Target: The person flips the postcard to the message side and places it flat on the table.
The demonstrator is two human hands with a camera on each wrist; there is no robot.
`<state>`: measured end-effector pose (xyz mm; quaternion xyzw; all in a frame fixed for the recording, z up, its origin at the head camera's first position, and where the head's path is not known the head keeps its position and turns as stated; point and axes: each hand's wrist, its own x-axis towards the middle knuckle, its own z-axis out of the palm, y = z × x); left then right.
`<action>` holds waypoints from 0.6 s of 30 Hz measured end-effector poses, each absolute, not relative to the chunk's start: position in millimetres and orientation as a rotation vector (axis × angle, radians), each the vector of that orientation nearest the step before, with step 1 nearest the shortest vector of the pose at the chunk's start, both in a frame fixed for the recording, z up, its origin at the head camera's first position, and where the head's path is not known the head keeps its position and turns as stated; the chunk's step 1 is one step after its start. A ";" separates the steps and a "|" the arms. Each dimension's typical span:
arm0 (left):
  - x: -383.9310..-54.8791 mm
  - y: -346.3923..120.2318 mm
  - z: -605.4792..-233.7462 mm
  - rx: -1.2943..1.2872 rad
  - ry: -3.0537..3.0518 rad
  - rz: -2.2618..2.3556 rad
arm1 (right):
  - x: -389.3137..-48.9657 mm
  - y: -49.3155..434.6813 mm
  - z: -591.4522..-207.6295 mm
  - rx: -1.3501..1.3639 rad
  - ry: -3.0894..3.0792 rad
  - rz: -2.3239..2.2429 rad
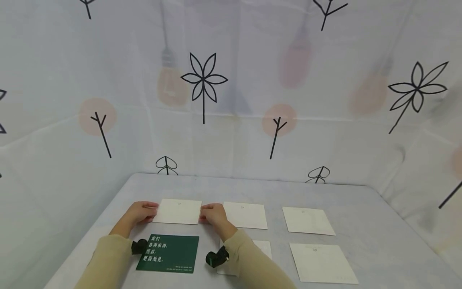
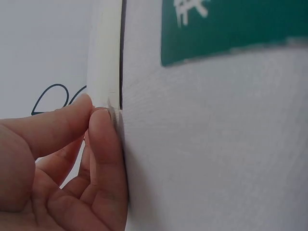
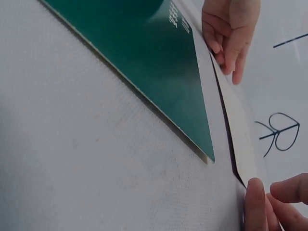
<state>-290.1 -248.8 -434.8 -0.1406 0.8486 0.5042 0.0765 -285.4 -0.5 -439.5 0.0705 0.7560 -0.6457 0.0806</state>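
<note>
A white card with a small mark near its top lies at the back left of the table, between both hands. My left hand holds its left edge, and the left wrist view shows the thumb and fingertips pinching a corner. At the opposite edge my right hand grips the card, fingers bent; in the right wrist view the fingertips meet its end. In front of it, between the forearms, a dark green card with white writing lies flat.
To the right lie more white cards: one beside my right hand, one at the back right, one at the front right. Another card is partly hidden under the right sleeve. A patterned cloth hangs behind the table.
</note>
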 end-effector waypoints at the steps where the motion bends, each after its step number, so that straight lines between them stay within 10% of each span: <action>1: -289.5 -249.2 -434.7 -0.421 2.541 1.517 | -285.2 -0.3 -439.5 0.210 2.264 -1.930; 18: -272.9 -251.1 -430.0 -0.380 2.499 1.604 | -267.9 6.8 -423.2 0.080 2.176 -2.026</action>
